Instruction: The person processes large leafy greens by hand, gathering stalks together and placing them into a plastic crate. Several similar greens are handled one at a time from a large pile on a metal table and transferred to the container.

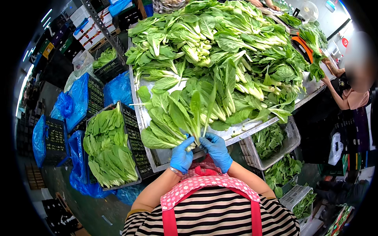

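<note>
My left hand (181,156), in a blue glove, grips a small bunch of leafy greens (165,129) by its pale stalk ends. The leaves fan up and to the left over the near edge of the metal table (251,129). Close beside it my right hand (217,152), gloved too, pinches the base of a single slender leaf stalk (207,118) between thumb and fingers. Both hands are just above the table's front rim. Behind them a large heap of the same pale-stalked greens (230,44) covers much of the tabletop.
At the left a black crate (134,132) holds stacked greens, near crates lined with blue plastic (78,103). Light plastic crates (265,165) of leaves stand under the table at the right. A person (351,91) at the right edge holds greens near an orange device (304,48).
</note>
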The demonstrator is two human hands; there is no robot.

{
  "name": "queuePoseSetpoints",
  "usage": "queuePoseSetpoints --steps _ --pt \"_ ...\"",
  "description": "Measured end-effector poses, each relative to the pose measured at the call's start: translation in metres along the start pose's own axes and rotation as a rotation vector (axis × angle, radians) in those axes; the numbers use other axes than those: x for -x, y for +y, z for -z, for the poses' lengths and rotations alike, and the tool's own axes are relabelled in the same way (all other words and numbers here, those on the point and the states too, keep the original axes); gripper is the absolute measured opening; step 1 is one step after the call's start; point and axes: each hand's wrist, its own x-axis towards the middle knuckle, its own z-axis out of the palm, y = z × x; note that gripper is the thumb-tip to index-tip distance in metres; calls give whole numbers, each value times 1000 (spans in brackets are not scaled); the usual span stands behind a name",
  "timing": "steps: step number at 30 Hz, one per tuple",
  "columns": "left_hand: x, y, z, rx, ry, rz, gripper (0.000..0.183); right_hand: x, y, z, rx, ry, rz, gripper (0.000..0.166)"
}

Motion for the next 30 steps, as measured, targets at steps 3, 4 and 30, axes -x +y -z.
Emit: queuePoseSetpoints --steps 3,4,30 --pt "8 2 -3 3 -40 10 17 1 -12 6 0 -38 45 19" --pt "10 2 -3 50 -120 -15 15 1 -15 8 6 -48 69 22" --pt "8 69 30 45 86 -324 25 -4 -17 -30 614 -275 357 19"
